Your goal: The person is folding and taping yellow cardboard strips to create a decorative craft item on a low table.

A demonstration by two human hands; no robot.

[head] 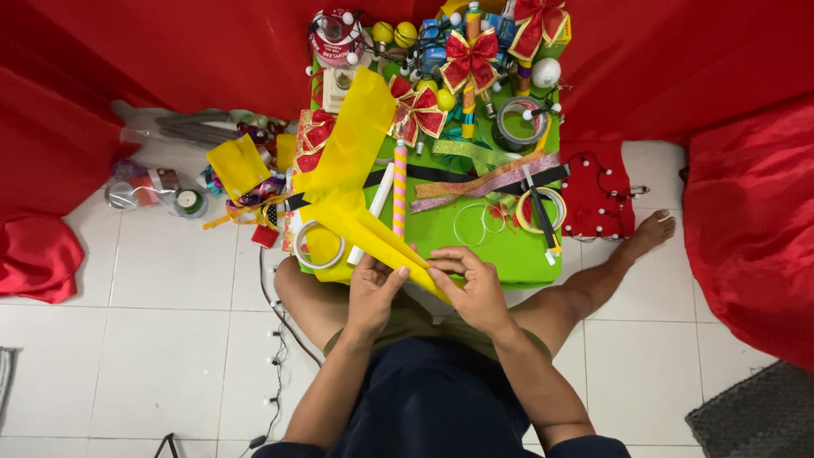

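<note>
Hard to make out much in the pile at the far end of the green board (449, 229): red-and-gold bows (469, 56), little balls and tape rolls all jumbled together, half lost against the red cloth (170, 51). Also can't see the near tip of the yellow paper (352, 182), tucked away under the fingers.

Left hand (373, 293) and right hand (475, 288) side by side, nearly touching. Yellow paper folded into a long narrow point between them, running up and away leftward from the left hand, with a wider sheet sticking up further out.

Left hand closed on the folded edge, thumb on top pinching it. Right hand mostly flat, fingers together, pressing down on the paper's near end rather than gripping.

Just beyond the left hand: a white tape ring (320, 244) and a pink striped stick (399, 191). Beyond the right hand: glittery ribbons (492, 180).
</note>
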